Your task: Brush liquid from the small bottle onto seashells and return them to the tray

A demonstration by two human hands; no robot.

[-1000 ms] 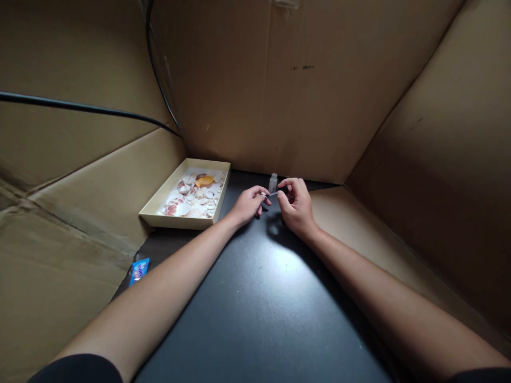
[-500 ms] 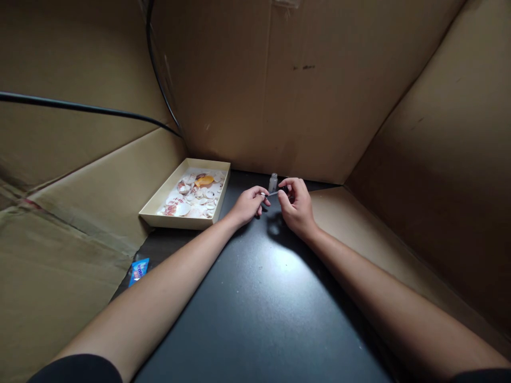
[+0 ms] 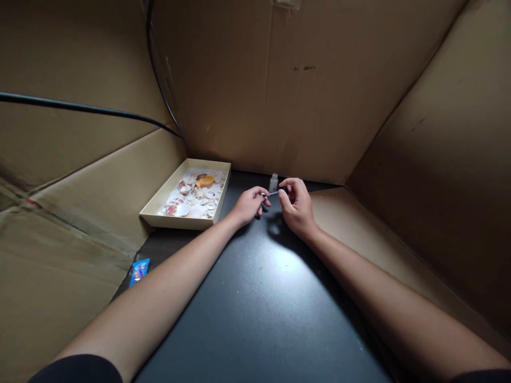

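Observation:
A thin, pale, translucent stick (image 3: pixel 273 193) bridges the gap between my two hands above the dark table. My left hand (image 3: pixel 249 205) is closed in a pinch at the stick's left end, where a small white and dark bit shows by the fingertips. At its right end, the thumb and curled fingers of my right hand (image 3: pixel 296 207) close on the stick; something dark shows between them, too small to name. Just behind the stick stands a small clear bottle (image 3: pixel 273 183), upright, with no cap visible on its neck. Its lower part is partly hidden by the stick.
Left of my hands lies a shallow cream box (image 3: pixel 175 222) with a seashell picture inside. A blue wrapped packet (image 3: pixel 139 270) is beside my left forearm. Cardboard walls (image 3: pixel 255 96) surround the black table (image 3: pixel 255 319). A black cable (image 3: pixel 91 109) hangs at upper left.
The stick has tilted slightly between my fingers and lies a bit nearer level. Otherwise both hands, the bottle and the box keep their places, apart from a tiny shift of the view.

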